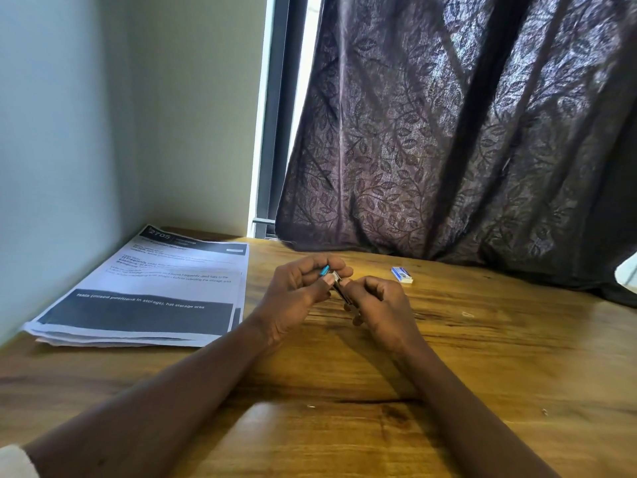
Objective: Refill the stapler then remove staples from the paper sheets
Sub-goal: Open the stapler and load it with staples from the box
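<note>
Roughly at the centre of the view, a person's two bare hands meet over a wooden table (482,374), holding a small stapler (339,288) between them. The stapler is slim, dark and metallic, with a bright blue end (324,270) pointing toward 11 o'clock and its other end toward 5 o'clock.

The left hand (296,288) has its fingers curled over the blue end, with the thumb pressed against the metal body. The right hand (382,305) has its fingers curled in, gripping the lower end. Whether the stapler is opened for loading cannot be told, since the fingers cover most of it. Both forearms reach in from 6 o'clock, and a pale sleeve (13,462) edge shows at 8 o'clock.

At 9 o'clock from the hands, near them but not touching, lies a stack of printed paper sheets (148,291), flat on the table beside the pale wall (69,132). The top page carries dark bands and lines of text.

At 1 o'clock from the right hand, just beyond it, a small blue and white staple box (402,274) rests on the table.

From 12 to 3 o'clock hangs a dark curtain (448,132) with a leaf pattern, its hem reaching the far table edge. A narrow strip of window frame (275,115) shows at 12 o'clock, between curtain and wall.
</note>
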Demonstrator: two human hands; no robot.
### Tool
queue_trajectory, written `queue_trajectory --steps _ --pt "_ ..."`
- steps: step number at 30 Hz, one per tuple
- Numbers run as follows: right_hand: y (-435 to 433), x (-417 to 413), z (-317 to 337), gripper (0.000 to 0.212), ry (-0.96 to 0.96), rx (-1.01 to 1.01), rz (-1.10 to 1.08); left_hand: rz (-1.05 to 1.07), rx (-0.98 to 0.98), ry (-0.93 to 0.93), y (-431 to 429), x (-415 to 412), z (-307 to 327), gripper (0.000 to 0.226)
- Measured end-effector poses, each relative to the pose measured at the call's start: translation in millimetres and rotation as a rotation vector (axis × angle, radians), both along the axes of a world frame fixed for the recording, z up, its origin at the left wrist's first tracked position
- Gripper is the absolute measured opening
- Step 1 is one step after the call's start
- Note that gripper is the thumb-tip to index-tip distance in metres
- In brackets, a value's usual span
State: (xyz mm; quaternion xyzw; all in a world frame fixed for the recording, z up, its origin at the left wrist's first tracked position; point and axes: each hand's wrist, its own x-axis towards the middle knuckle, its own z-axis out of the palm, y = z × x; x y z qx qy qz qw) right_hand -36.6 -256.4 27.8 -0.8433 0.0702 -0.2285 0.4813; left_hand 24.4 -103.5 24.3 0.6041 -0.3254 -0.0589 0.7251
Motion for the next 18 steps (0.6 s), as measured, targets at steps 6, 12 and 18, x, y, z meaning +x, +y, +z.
queue_trajectory --steps 6,12,18 --pt "0.9 -3.8 2.5 0.057 0.007 -0.001 0.037 -0.009 0.009 -0.015 2.1 1.1 -1.4 0.025" --pt "-2.8 -3.3 5.8 0.052 0.033 0.091 0.029 -0.021 -0.019 0.001 0.5 1.0 -2.1 0.025" --pt "-1.1 -4.7 6.4 0.050 0.054 0.099 0.010 0.019 -0.032 0.024 -2.4 -0.3 -5.3 0.022"
